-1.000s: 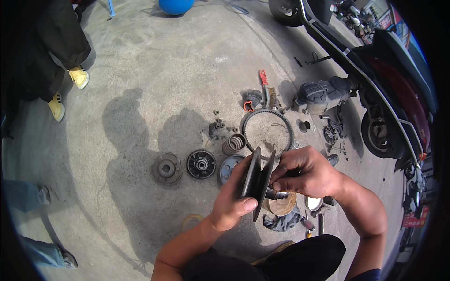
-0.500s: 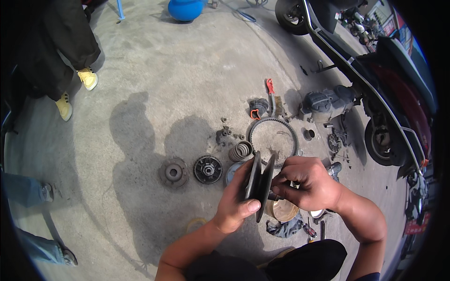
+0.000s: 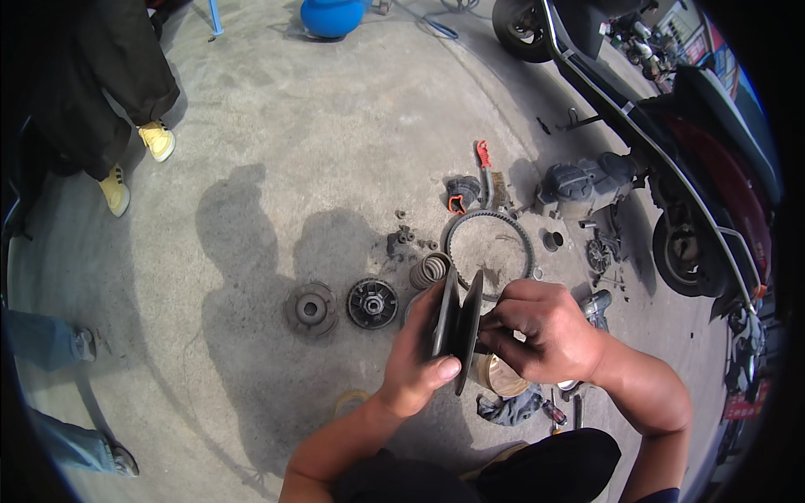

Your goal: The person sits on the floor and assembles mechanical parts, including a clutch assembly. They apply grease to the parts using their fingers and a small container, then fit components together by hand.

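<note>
My left hand (image 3: 411,373) is wrapped round a grey metal pulley (image 3: 469,335) with two discs and a V-shaped gap between them, held on edge above the floor. The left thumb presses the near rim. At the pulley's right face, my right hand (image 3: 541,331) is closed in a pinch; the fingers hide whatever they hold. Beneath the hands stands a round tan tub (image 3: 505,377), partly covered. Just beyond the pulley are a coil spring (image 3: 431,271) and a toothed drive belt (image 3: 490,215) lying in a loop.
Left of the pulley lie a round clutch part (image 3: 372,303) and a metal disc (image 3: 311,308). A red-handled wire brush (image 3: 484,159), a dark rag (image 3: 511,408), a screwdriver (image 3: 554,412) and a scooter (image 3: 671,151) are around. People's shoes (image 3: 157,141) show at left.
The pulley and my left hand have shifted slightly left. My right hand's fingers have moved a little at the pulley's right face.
</note>
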The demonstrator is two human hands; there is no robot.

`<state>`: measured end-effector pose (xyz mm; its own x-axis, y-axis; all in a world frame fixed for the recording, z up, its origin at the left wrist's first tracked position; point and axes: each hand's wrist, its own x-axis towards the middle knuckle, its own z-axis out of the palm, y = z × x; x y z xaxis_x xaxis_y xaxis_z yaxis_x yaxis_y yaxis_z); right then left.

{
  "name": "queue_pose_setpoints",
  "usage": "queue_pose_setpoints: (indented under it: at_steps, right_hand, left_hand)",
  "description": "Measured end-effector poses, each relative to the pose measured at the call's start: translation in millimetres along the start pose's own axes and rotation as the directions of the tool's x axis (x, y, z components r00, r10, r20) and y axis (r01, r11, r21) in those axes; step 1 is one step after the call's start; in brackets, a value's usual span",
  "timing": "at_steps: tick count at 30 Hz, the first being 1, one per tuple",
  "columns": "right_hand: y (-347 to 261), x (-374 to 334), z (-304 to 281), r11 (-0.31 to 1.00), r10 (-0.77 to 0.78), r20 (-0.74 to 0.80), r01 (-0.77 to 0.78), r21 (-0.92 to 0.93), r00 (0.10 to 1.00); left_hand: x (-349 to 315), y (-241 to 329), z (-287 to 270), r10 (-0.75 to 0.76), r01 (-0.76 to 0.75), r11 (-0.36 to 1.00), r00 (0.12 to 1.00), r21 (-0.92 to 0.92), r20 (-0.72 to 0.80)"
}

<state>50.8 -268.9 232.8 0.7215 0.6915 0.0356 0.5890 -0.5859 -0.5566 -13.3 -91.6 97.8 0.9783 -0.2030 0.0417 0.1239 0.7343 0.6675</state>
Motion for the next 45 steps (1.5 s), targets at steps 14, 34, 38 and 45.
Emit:
queue_pose_setpoints:
  at_steps: [14,34,38,45]
  right_hand:
    - [2.4,5.8,-6.3,0.982,-0.157,0.07,0.163,-0.095,0.985]
    - [6.4,12.1,6.3,0.848,0.465,0.123,-0.481,0.223,0.877]
    - [12.9,13.3,12.8,0.485,0.562,0.399,-0.679,0.551,0.725]
    - [9.2,8.3,23.4,0.527,0.554,0.313,-0.616,0.586,0.772]
  left_hand:
    - [-2.1,-2.7,-4.0,0.01,-0.01,1.0,1.0,0.014,0.016]
    - [-2.3,-7.0,-15.9,0.158,-0.158,0.952,0.987,0.263,0.02]
    - [-4.0,-6.7,-20.7,0.184,-0.184,0.933,0.982,0.309,0.029]
    - [-2.5,0.2,-21.2,0.173,-0.181,0.932,0.984,0.314,0.051]
